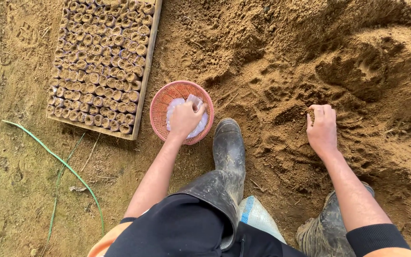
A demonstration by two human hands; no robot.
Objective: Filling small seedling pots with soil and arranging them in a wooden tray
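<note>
Left hand: positioned over the pink basket, fingers curled together and pinched on a small clear bag at the basket's far right edge. The basket holds a pile of similar clear bags and stands on the ground, just right of the tray.

Right hand: well apart to the right, palm down on the loose soil, fingers bent together, tips dug into the soil.

The tray is packed with rows of soil-filled pots. A boot stands just near the basket.
</note>
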